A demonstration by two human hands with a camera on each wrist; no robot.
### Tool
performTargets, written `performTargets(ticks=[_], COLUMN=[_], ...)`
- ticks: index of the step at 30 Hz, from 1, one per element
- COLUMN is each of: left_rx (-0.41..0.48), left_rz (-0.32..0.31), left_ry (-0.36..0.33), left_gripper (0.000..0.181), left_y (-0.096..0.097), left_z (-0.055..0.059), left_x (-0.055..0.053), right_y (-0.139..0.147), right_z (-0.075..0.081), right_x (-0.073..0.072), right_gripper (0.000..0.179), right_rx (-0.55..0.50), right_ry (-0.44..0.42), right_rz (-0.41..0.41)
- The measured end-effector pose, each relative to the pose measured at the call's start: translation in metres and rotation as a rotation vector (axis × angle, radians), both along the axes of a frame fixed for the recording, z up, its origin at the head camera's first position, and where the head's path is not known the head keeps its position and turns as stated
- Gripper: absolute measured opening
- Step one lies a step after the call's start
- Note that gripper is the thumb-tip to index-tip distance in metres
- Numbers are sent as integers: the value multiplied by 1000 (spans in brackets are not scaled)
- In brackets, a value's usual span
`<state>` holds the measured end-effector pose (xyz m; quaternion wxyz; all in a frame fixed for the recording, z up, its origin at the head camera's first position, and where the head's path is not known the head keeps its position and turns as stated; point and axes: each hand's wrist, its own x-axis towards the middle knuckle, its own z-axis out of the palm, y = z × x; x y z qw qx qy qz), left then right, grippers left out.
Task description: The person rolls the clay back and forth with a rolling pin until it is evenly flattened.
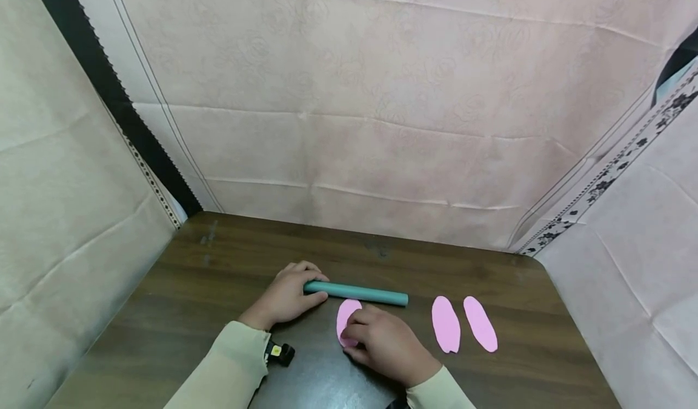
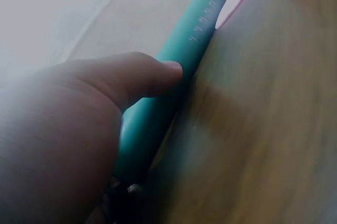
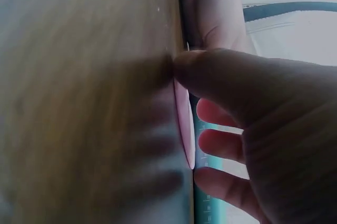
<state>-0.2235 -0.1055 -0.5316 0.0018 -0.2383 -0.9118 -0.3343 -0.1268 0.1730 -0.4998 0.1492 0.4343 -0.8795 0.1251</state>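
Note:
A teal tube (image 1: 365, 294) with small pale markings along its side lies crosswise on the table. My left hand (image 1: 286, 297) grips its left end, the thumb laid along the near side; in the left wrist view the thumb (image 2: 152, 77) presses on the teal surface. Just below the tube is a flat pink oval cutout (image 1: 346, 315). Its near end is pinched by the thumb and forefinger of my right hand (image 1: 384, 342). From the right wrist the pink cutout (image 3: 184, 124) appears edge-on, with the other fingers spread beside it and the tube behind.
Two more pink oval cutouts, one (image 1: 446, 325) nearer and one (image 1: 481, 324) farther right, lie beside the right hand. The dark wooden table (image 1: 218, 275) is bounded by pale cloth (image 1: 382, 124) at the back and both sides.

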Motion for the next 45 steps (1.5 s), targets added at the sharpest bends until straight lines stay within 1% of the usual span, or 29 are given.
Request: performTargets(ticks=[6, 11, 14, 17, 22, 25, 28, 30, 32, 36, 37, 38, 41, 43, 45], left_rx=[-5, -6, -9, -10, -10, -11, -7, -3, -3, -4, -4, -3, -2, -1, -3], left_rz=[11, 9, 7, 8, 9, 12, 10, 7, 8, 9, 9, 11, 10, 11, 11], left_ry=[-5, -6, -3, -7, -14, -12, -8, -7, -10, -14, -14, -12, -8, -9, -12], left_gripper=[28, 29, 29, 29, 29, 29, 30, 31, 31, 30, 30, 29, 27, 28, 28], left_y=[0, 0, 2, 2, 1, 1, 2, 2, 2, 1, 1, 1, 2, 1, 2], left_z=[1, 1, 1, 0, -2, -2, 0, 1, 2, 0, 0, -1, -2, -2, -2], left_x=[0, 0, -1, -1, -1, -1, 0, 1, 1, 1, 1, 1, 0, -1, -1], right_y=[-3, -7, -7, -6, -2, -2, -3, -3, -2, 3, 4, 4, 4, 4, 4], right_z=[-2, -5, -6, -5, -5, -5, -4, -3, -2, 0, 0, 0, 0, 0, 1], right_x=[-3, -3, -2, -1, -2, -4, -6, -6, -7, -7, -7, -7, -7, -7, -7], right_gripper=[12, 11, 9, 6, 10, 11, 12, 11, 15, 28, 29, 27, 15, 14, 19], right_rx=[-8, 18, 37, 43, 20, 13, 24, 37, 49, 47, 43, 39, 38, 45, 56], right_ry=[74, 89, 78, 44, -15, 3, 32, 33, -3, -111, -124, -132, -107, -95, -100], right_rz=[-24, -36, -43, -46, -38, -28, -22, -25, -35, -54, -56, -55, -37, -28, -28])
